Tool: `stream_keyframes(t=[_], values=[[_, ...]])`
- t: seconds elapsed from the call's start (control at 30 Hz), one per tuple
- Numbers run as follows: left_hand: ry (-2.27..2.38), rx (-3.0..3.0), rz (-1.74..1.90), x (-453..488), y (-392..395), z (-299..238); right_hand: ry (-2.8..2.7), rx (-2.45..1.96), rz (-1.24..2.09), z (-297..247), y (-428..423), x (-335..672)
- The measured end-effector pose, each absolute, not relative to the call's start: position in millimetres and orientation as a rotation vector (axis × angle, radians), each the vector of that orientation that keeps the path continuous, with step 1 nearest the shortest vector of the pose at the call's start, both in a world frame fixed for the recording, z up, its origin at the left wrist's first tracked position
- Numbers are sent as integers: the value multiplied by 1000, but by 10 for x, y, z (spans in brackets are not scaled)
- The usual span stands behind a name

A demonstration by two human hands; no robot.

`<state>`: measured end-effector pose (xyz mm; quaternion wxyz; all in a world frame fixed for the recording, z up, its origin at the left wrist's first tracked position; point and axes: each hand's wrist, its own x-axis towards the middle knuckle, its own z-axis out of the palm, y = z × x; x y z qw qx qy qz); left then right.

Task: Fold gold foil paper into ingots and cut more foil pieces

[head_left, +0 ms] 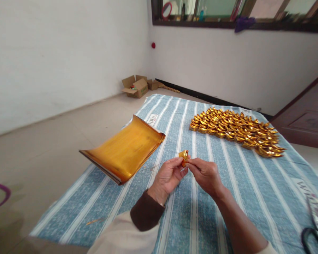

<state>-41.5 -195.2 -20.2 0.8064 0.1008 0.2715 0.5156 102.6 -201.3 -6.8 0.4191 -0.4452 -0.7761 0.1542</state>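
Observation:
Both hands meet over the middle of the striped cloth, holding one small folded gold foil paper ingot [184, 155]. My left hand [169, 175] pinches its left side between thumb and fingers. From the right, my right hand [205, 173] grips its lower right edge with thumb and forefinger. The ingot's underside is partly hidden by the fingers. A stack of gold foil paper sheets [124, 150], curled at the edges, lies to the left of my hands. Beyond them on the right, many finished-looking gold paper ingots [233, 128] sit in close rows.
A blue and white striped cloth [172, 225] covers the table. Black-handled scissors [314, 240] lie at the lower right edge, beside a clear plastic-looking item. A thin gold scrap [94, 222] rests near the front left. Open cardboard boxes [136, 88] stand on the floor by the wall.

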Motion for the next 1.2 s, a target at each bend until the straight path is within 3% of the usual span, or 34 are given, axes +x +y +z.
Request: stream_keyframes(t=[0.77,1.2], values=[[579,243,1096,-420,-1956,-186,-1871,-1189,337,-69,-2021,1022],[677,287,1005,-440,-1997,-86,-1542,-1144,673,40,-1892,1206]])
